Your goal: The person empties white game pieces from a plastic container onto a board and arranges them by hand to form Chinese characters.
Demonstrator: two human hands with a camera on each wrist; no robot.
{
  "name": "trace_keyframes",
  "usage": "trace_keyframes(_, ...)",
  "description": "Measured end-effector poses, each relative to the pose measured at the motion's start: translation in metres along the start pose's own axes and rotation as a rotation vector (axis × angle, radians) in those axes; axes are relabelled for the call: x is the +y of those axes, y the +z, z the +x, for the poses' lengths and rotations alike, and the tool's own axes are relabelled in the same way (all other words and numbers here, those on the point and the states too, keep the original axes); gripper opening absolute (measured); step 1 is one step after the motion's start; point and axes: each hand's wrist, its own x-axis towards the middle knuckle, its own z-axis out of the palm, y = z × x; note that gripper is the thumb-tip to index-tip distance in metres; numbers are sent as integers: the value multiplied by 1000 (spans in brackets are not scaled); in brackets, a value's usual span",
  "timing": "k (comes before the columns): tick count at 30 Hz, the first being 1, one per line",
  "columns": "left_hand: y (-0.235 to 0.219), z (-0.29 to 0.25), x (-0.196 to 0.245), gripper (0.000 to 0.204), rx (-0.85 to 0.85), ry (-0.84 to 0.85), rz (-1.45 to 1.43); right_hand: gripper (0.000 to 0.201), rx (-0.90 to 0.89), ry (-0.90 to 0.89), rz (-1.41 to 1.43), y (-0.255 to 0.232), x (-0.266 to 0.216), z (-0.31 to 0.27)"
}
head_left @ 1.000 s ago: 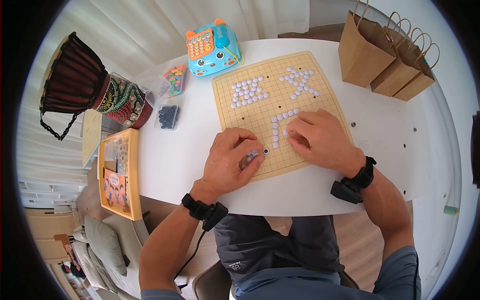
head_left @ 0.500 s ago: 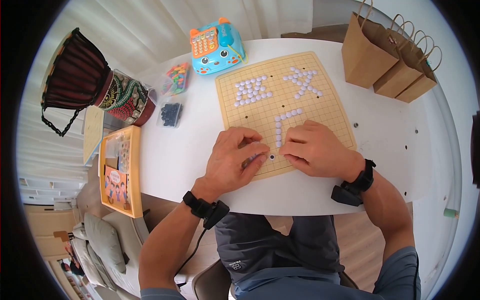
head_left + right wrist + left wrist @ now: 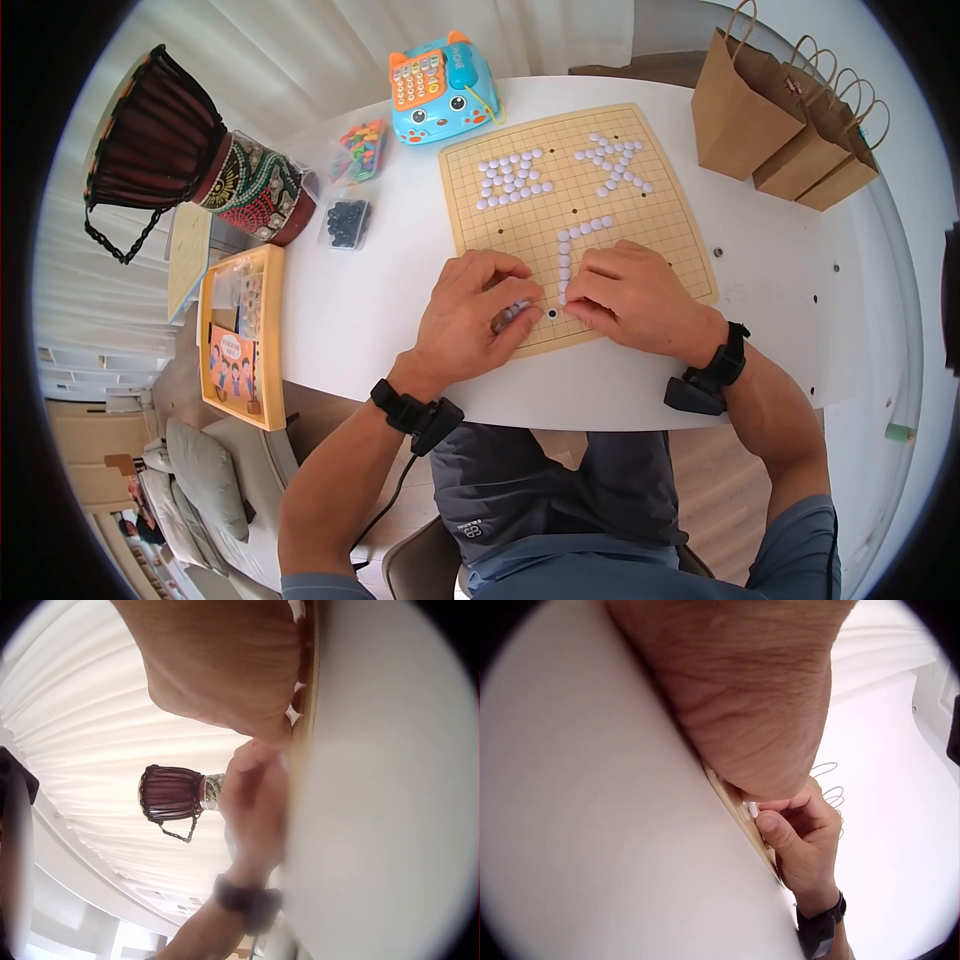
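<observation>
My left hand (image 3: 475, 305) rests low on the left part of the wooden grid board (image 3: 475, 255), its fingers curled round several white game pieces (image 3: 513, 311). Opposite it, my right hand (image 3: 630, 300) pinches a white piece (image 3: 563, 299) at the lower end of a column of pieces (image 3: 564, 260). In the left wrist view, white pieces (image 3: 752, 810) show by the right thumb (image 3: 769, 822). Between both hands lies a small white piece with a dark centre (image 3: 552, 314). Two patterns of white pieces, one at left (image 3: 511, 180) and one at right (image 3: 615, 163), cover the board's far side.
A box of black pieces (image 3: 347, 224) and a box of coloured pieces (image 3: 361, 150) stand left of the board. A toy telephone (image 3: 440, 95) sits behind, a drum (image 3: 220, 165) at far left. Brown paper bags (image 3: 745, 110) stand at the back right.
My right hand has moved left and down to the column's foot, where one more white piece shows. The dark-centred piece has slid slightly toward me. My left hand has stayed nearly still.
</observation>
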Motion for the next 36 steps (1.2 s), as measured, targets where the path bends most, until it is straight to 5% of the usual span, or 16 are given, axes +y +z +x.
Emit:
trace_keyframes(16, -1, 0, -1, 31, -3, -10, 6, 8, -105, -153, 19, -7, -5, 1)
trace_keyframes(36, 0, -1, 1, 32, 24, -39, 22, 5, 145, 242, -85, -3, 12, 4)
